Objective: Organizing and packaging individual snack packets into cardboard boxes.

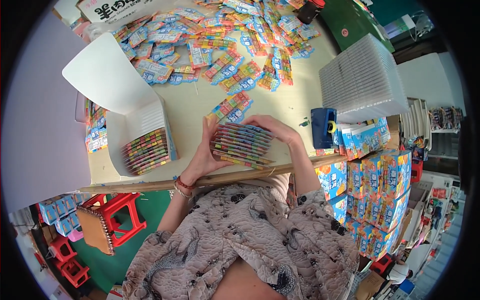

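Note:
Between my two hands, just above the table's near edge, is a stack of flat, colourful candy packs (242,145) standing side by side. My left hand (201,156) closes round its left end, with the thumb along the near side. At the far right corner, my right hand (274,129) grips the stack with bent fingers. One loose candy pack (231,106) lies just beyond my hands. To the left stands a white carton (105,75) with its lid raised; a row of similar packs (146,152) fills its near part.
A wide heap of loose packs (200,30) covers the table's far side. At right are a blue tape dispenser (320,129) and a tall stack of clear plastic trays (357,80). Printed blue cartons (377,180) are piled beside the table. A red stool (127,220) stands lower left.

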Demonstrator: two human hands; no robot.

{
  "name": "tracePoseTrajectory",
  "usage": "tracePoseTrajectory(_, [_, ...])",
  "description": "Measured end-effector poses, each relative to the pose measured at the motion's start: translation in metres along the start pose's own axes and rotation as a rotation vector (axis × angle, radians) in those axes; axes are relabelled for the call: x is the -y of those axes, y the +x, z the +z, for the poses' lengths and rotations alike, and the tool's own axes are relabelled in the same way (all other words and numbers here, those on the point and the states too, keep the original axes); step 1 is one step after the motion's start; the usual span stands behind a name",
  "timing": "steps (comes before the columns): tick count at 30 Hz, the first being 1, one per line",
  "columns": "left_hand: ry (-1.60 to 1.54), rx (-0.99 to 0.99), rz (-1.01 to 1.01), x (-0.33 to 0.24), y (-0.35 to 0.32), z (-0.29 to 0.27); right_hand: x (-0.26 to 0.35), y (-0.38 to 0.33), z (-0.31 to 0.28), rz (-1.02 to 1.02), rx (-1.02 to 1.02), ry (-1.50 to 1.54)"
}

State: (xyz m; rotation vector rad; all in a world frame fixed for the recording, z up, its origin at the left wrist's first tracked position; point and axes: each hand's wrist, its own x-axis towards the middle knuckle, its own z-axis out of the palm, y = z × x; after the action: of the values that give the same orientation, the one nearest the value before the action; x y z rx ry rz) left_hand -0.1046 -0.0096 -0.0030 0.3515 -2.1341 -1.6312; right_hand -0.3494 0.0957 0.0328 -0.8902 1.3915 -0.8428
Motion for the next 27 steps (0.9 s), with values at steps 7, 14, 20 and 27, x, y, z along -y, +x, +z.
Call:
tracePoseTrajectory(7, [0.299,0.032,-0.041,-0.005,0.0,-0.004,-0.014,0.012,0.021,-0.163,-0.174,0.19])
tracePoseTrajectory(14, [0.044,0.052,-0.101,-0.006,0.0,-0.003,-0.04,-0.057,0.072,-0.385,-0.465,0.331])
tracePoseTrajectory(20, [0.102,-0.059,-0.058,-0.007,-0.015,0.0,-0.037,-0.03,0.101,-0.546,-0.513,0.389])
tracePoseTrajectory(27, [0.297,-0.069,-0.069,-0.016,-0.039,-0.007,-0.05,-0.027,0.105,-0.48,-0.443,0.213])
